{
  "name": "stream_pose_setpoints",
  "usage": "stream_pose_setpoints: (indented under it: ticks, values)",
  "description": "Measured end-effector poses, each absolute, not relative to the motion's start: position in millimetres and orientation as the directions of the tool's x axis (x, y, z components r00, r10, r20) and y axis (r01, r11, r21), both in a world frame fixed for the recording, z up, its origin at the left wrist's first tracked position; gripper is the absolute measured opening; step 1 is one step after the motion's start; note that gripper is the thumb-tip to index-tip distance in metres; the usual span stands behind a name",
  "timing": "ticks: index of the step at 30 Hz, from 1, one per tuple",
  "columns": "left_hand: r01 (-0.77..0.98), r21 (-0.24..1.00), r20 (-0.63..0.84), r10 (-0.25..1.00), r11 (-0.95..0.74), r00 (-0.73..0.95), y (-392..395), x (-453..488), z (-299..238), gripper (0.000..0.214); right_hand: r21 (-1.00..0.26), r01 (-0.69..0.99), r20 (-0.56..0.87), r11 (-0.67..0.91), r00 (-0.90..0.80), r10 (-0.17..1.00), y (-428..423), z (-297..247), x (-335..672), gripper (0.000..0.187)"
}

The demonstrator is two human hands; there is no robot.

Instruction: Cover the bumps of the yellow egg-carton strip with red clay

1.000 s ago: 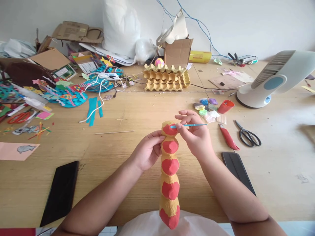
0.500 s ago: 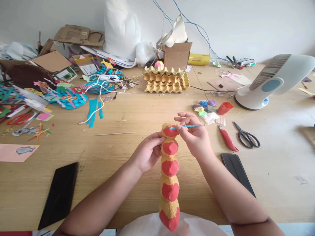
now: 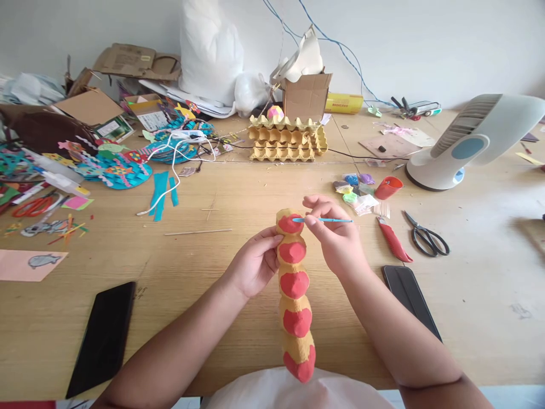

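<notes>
A yellow egg carton strip (image 3: 297, 296) with several bumps, each topped with a red patch, is held out over the table's front edge. My left hand (image 3: 260, 262) grips it by the left side near its far end, the thumb on top and the other fingers partly hidden beneath. Between thumb and fingers of my right hand (image 3: 336, 236) is a thin blue modelling tool (image 3: 326, 220). Its flattened tip lies at the red patch on the farthest bump.
Behind stand yellow egg cartons (image 3: 283, 150). On the right are clay packets (image 3: 351, 184), a red cup (image 3: 389, 187), a red-handled knife (image 3: 395, 241), scissors (image 3: 428, 234), a phone (image 3: 411, 301) and a white fan (image 3: 460, 147). A black tablet (image 3: 102, 335) lies left.
The strip's near end has swung up and slightly right, while its far end has shifted a little left. The blue tool stays at the farthest red patch.
</notes>
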State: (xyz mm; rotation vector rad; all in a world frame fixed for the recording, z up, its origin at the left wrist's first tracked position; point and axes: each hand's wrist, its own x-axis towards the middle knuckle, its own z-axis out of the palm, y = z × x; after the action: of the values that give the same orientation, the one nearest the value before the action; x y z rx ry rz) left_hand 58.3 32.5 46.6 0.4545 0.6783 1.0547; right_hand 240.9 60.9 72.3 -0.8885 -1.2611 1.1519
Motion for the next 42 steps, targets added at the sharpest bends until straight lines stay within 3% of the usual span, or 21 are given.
stream_pose_setpoints:
  ticks: [4, 7, 15, 19, 25, 32, 42]
  values:
    - [-0.656, 0.632, -0.272, 0.911, 0.412, 0.310, 37.1, 54.8, 44.1, 0.022, -0.914, -0.344, 0.222, 0.214, 0.017, 0.975, 64.6, 71.7, 241.8, 0.032]
    - [-0.650, 0.646, -0.259, 0.916, 0.401, 0.308, 39.8, 52.6, 41.6, 0.018, -0.909, -0.393, 0.140, 0.138, 0.022, 0.990, 72.1, 69.8, 244.0, 0.026]
    - [-0.606, 0.687, -0.252, 0.914, 0.400, 0.317, 47.8, 46.4, 32.8, 0.027, -0.949, -0.255, -0.128, -0.183, -0.218, 0.967, 80.6, 53.3, 240.3, 0.046]
    - [-0.566, 0.726, -0.246, 0.916, 0.390, 0.317, 50.2, 46.0, 31.5, 0.030, -0.850, -0.381, -0.217, -0.363, -0.374, 0.902, 72.4, 51.8, 235.7, 0.046]
    - [-0.489, 0.800, -0.224, 0.929, 0.348, 0.295, 47.7, 47.6, 36.7, 0.030, -0.730, -0.483, -0.263, -0.483, -0.454, 0.851, 67.7, 50.1, 233.1, 0.036]
    - [-0.379, 0.912, -0.094, 0.981, 0.154, 0.172, 44.2, 46.2, 41.0, 0.041, -0.680, -0.546, -0.257, -0.489, -0.447, 0.857, 63.2, 48.5, 224.8, 0.038]
    - [-0.399, 0.913, -0.077, 0.996, 0.092, 0.054, 42.5, 53.0, 44.7, 0.052, -0.791, -0.484, -0.174, -0.375, -0.410, 0.896, 52.5, 50.4, 216.1, 0.044]
